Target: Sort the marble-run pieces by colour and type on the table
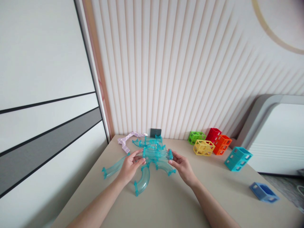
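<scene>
Between my two hands is a clear teal tube piece (155, 154), held level just above other pieces of its kind. The thumb and fingers of my left hand (131, 164) close on its left end. My right hand (181, 163) pinches a teal connector end (170, 154) at the right; whether this belongs to the same tube is hard to make out. Below them lie a curved teal tube (143, 182) and another curved piece (165, 167). A long teal chute (116, 167) rests left of my left hand. Several teal pieces (152, 142) overlap behind.
A folded lilac strip (124, 141) lies at the back left, near a dark wall socket (155, 132). Toward the right stand green (196, 137), yellow (203, 148), red (213, 135), orange (222, 144) and teal (238, 159) open frame blocks. A blue block (264, 192) is near the table's right edge.
</scene>
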A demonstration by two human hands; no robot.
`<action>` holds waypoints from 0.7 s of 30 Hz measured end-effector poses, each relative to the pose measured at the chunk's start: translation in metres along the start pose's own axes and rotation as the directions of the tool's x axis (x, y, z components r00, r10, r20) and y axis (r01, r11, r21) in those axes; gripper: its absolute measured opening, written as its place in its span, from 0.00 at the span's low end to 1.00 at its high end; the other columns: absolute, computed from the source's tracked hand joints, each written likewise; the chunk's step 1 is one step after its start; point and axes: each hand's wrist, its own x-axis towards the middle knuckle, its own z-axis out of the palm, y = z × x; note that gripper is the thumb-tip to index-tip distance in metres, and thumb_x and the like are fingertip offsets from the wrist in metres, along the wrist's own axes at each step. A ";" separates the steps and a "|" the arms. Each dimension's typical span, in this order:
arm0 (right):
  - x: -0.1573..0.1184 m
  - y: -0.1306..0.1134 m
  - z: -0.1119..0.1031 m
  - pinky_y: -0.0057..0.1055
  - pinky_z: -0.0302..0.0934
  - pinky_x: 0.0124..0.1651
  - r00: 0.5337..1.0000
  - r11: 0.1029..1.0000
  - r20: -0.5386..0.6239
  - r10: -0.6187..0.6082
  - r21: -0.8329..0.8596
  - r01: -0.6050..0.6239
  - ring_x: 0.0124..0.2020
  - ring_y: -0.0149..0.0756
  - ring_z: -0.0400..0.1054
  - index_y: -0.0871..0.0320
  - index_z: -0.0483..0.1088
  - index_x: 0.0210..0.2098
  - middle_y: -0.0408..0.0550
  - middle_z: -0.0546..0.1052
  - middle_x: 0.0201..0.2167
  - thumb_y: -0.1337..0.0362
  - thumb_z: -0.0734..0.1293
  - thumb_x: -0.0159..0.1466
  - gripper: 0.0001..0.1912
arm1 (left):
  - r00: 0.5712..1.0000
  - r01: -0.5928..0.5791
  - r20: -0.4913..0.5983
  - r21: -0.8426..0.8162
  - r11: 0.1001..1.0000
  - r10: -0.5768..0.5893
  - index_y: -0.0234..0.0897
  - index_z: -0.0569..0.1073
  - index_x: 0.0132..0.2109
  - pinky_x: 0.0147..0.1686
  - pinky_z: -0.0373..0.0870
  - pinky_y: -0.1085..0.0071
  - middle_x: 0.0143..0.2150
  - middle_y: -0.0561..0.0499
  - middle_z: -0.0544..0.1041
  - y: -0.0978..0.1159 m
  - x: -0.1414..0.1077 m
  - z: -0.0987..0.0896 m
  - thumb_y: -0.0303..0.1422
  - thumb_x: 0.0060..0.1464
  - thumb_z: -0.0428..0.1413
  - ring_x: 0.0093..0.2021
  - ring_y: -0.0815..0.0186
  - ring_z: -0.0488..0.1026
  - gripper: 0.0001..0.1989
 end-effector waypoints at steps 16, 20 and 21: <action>0.004 0.014 0.002 0.47 0.73 0.51 0.968 0.998 -0.244 -0.060 0.003 0.062 0.46 0.50 0.79 0.54 0.79 0.44 0.52 0.84 0.44 0.50 0.81 0.50 0.25 | 0.998 -0.062 0.039 0.135 0.989 0.057 0.35 0.75 0.55 0.41 0.76 0.66 0.36 0.49 0.80 -0.007 0.003 0.000 0.43 0.47 0.68 0.38 0.62 0.77 0.30; 0.005 0.015 0.002 0.45 0.73 0.51 0.962 0.996 -0.258 -0.092 -0.040 0.084 0.44 0.49 0.79 0.55 0.78 0.36 0.53 0.84 0.41 0.48 0.80 0.50 0.22 | 0.999 -0.044 0.037 0.109 0.993 0.040 0.35 0.74 0.56 0.39 0.76 0.67 0.36 0.49 0.80 -0.008 0.001 0.002 0.42 0.47 0.68 0.37 0.62 0.77 0.30; 0.005 0.015 0.002 0.46 0.72 0.52 0.962 0.995 -0.256 -0.093 -0.047 0.083 0.45 0.49 0.79 0.55 0.78 0.37 0.53 0.84 0.42 0.47 0.80 0.51 0.22 | 0.999 -0.038 0.035 0.106 0.994 0.035 0.35 0.74 0.56 0.39 0.76 0.67 0.36 0.50 0.80 -0.008 0.001 0.003 0.42 0.47 0.68 0.36 0.63 0.77 0.30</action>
